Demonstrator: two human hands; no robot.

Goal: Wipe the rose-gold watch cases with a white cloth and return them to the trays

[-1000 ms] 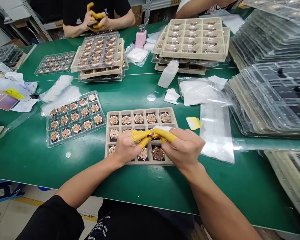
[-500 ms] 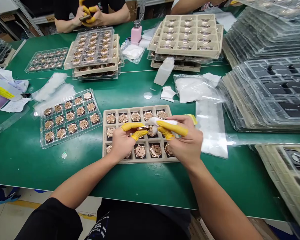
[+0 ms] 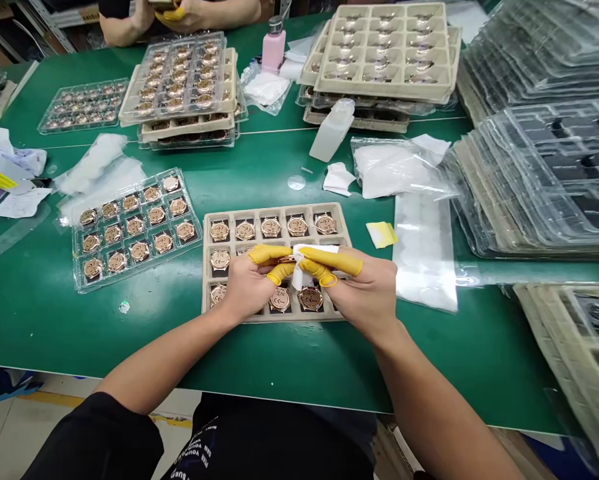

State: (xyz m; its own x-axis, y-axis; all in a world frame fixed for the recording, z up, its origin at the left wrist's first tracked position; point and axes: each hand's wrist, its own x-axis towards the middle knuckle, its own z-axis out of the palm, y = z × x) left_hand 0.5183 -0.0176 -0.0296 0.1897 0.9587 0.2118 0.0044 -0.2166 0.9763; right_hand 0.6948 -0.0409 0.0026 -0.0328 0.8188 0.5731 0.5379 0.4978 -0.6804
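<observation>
Case (image 3: 288,259): sitting pinched between capped fingertips, just above the middle row of the tray (image 3: 279,212).
Left hand (image 3: 246,287): gripping the case by thumb and forefinger (both in yellow cots).
Right hand (image 3: 366,293): pressing a white cloth (image 3: 299,268) against the case, fingers closing narrowly on it.
Tray: lying on the green table (image 3: 279,373), holding more cases.

One held cloth (image 3: 298,278), one pink bottle (image 3: 272,51), one white bottle (image 3: 332,131)

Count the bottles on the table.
2. A pink pump bottle stands between the clear-topped tray stack and the beige tray stack; a white bottle sits before the beige one. Others may be hidden.
</observation>
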